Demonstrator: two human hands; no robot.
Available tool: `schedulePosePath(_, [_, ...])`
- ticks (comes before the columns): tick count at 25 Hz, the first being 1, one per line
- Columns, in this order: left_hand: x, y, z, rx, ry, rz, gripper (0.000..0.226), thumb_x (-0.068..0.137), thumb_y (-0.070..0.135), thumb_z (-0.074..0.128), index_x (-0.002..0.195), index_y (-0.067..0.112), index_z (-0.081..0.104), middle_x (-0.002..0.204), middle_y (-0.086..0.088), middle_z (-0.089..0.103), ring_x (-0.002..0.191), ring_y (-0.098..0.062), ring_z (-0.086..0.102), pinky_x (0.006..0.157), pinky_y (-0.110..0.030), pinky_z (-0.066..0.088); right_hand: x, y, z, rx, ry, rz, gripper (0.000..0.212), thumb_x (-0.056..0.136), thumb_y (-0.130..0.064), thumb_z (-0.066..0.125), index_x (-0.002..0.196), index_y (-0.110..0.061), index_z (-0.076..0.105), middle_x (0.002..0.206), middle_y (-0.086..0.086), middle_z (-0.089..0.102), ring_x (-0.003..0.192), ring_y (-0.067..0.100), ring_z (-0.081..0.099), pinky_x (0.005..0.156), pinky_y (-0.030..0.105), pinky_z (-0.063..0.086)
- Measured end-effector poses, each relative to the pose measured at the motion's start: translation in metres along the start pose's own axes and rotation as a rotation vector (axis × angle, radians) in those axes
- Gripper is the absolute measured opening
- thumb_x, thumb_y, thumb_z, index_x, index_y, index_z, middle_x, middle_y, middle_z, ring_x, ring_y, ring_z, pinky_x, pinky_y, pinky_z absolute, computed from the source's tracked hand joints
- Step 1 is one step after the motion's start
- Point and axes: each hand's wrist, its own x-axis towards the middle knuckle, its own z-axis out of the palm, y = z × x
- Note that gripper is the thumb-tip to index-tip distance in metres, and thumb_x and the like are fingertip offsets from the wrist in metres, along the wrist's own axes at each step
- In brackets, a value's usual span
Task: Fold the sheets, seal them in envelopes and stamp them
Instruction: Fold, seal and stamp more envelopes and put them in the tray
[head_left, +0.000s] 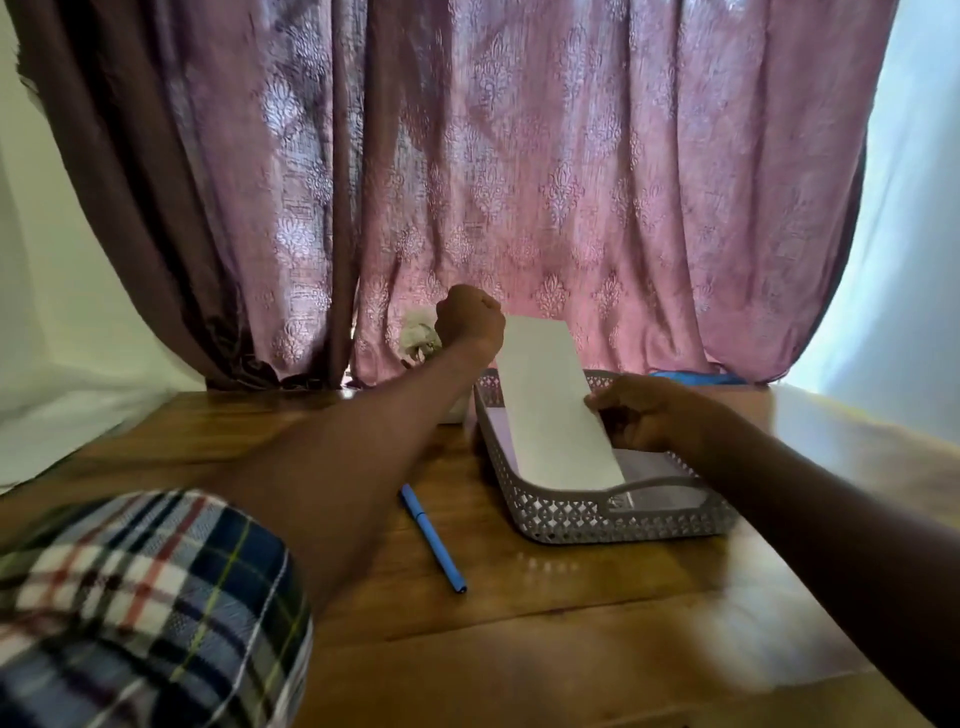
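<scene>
A long white envelope (550, 400) stands tilted over a grey perforated tray (587, 514), its far end raised toward the curtain. My right hand (644, 415) pinches the envelope's right edge above the tray. My left hand (467, 317) is stretched far forward, curled into a fist near the curtain; whether it holds anything cannot be seen. More pale paper (654, 478) lies inside the tray under the envelope. A blue pen (432, 538) lies on the wooden table (545, 623) just left of the tray.
A small white object with pale flowers (421, 338) stands at the table's back edge, partly hidden behind my left wrist. A patterned pink curtain (519, 182) hangs right behind the table. Something blue (696, 376) peeks out behind the tray.
</scene>
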Motion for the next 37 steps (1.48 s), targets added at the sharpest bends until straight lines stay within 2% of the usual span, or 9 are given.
schedulePosePath(4, [-0.015, -0.021, 0.018, 0.2, -0.089, 0.025, 0.019, 0.089, 0.003, 0.07, 0.105, 0.007, 0.079, 0.113, -0.017, 0.076, 0.106, -0.037, 0.072, 0.085, -0.04, 0.061, 0.003, 0.009, -0.002, -0.381, 0.108, 0.023, 0.008, 0.096, 0.003, 0.064, 0.091, -0.002, 0.059, 0.084, 0.013, 0.065, 0.074, 0.024, 0.063, 0.066, 0.036, 0.055])
schedulePosePath(13, [-0.039, -0.029, 0.027, 0.64, -0.304, 0.163, 0.034, 0.095, 0.024, 0.072, 0.123, 0.006, 0.065, 0.131, -0.018, 0.061, 0.117, -0.038, 0.062, 0.092, -0.046, 0.058, 0.001, 0.018, -0.002, -0.736, 0.12, -0.06, 0.019, 0.089, -0.007, 0.078, 0.097, 0.001, 0.063, 0.092, 0.015, 0.064, 0.07, 0.023, 0.061, 0.058, 0.032, 0.054])
schedulePosePath(17, [-0.054, -0.029, 0.019, 0.523, -0.213, 0.156, 0.027, 0.095, 0.02, 0.069, 0.118, 0.005, 0.067, 0.136, -0.016, 0.053, 0.12, -0.039, 0.057, 0.095, -0.048, 0.055, 0.003, 0.019, -0.002, -0.785, 0.061, -0.06, 0.024, 0.088, -0.009, 0.08, 0.101, 0.002, 0.063, 0.089, 0.013, 0.064, 0.069, 0.021, 0.061, 0.055, 0.03, 0.053])
schedulePosePath(21, [-0.079, -0.044, -0.001, 0.423, -0.166, 0.146, 0.026, 0.091, 0.019, 0.062, 0.114, 0.006, 0.065, 0.125, -0.012, 0.057, 0.11, -0.033, 0.057, 0.08, -0.04, 0.047, 0.007, 0.017, 0.003, -0.833, 0.067, -0.064, 0.019, 0.089, -0.005, 0.079, 0.093, 0.001, 0.062, 0.083, 0.014, 0.063, 0.071, 0.023, 0.061, 0.077, 0.037, 0.059])
schedulePosePath(25, [-0.097, -0.053, -0.013, 0.262, -0.167, 0.071, 0.014, 0.092, 0.018, 0.056, 0.09, 0.005, 0.063, 0.09, -0.008, 0.061, 0.084, -0.027, 0.06, 0.062, -0.035, 0.04, 0.01, 0.012, 0.015, -1.041, 0.114, -0.014, 0.019, 0.093, -0.012, 0.076, 0.087, -0.002, 0.061, 0.073, 0.011, 0.063, 0.061, 0.021, 0.06, 0.061, 0.033, 0.055])
schedulePosePath(28, [-0.101, -0.057, -0.014, 0.177, -0.164, 0.016, 0.026, 0.094, 0.012, 0.056, 0.069, 0.015, 0.05, 0.072, -0.001, 0.055, 0.069, -0.02, 0.055, 0.053, -0.031, 0.033, 0.016, 0.01, 0.021, -1.069, 0.132, 0.035, 0.014, 0.096, -0.006, 0.07, 0.087, 0.0, 0.061, 0.071, 0.012, 0.062, 0.059, 0.021, 0.06, 0.06, 0.033, 0.057])
schedulePosePath(32, [-0.103, -0.064, -0.017, 0.078, -0.159, 0.0, 0.01, 0.096, 0.016, 0.057, 0.091, 0.013, 0.066, 0.086, 0.0, 0.066, 0.077, -0.016, 0.06, 0.061, -0.032, 0.042, 0.015, 0.007, 0.025, -1.043, 0.101, 0.076, 0.014, 0.1, -0.003, 0.063, 0.087, 0.0, 0.06, 0.072, 0.012, 0.06, 0.06, 0.021, 0.059, 0.047, 0.031, 0.058])
schedulePosePath(35, [-0.104, -0.07, -0.018, 0.017, -0.176, 0.028, 0.007, 0.096, 0.019, 0.059, 0.092, 0.018, 0.064, 0.085, 0.0, 0.068, 0.08, -0.024, 0.068, 0.072, -0.042, 0.057, 0.011, 0.006, 0.026, -1.056, 0.117, 0.043, 0.014, 0.102, -0.007, 0.061, 0.091, 0.001, 0.062, 0.072, 0.014, 0.062, 0.057, 0.022, 0.061, 0.046, 0.032, 0.059])
schedulePosePath(37, [-0.106, -0.07, -0.022, 0.046, -0.171, 0.044, 0.009, 0.098, 0.024, 0.058, 0.091, 0.022, 0.063, 0.084, 0.003, 0.067, 0.08, -0.023, 0.067, 0.07, -0.041, 0.055, 0.0, 0.005, 0.028, -1.152, 0.166, -0.031, 0.015, 0.101, -0.014, 0.063, 0.095, 0.0, 0.062, 0.077, 0.013, 0.067, 0.057, 0.022, 0.063, 0.049, 0.031, 0.058])
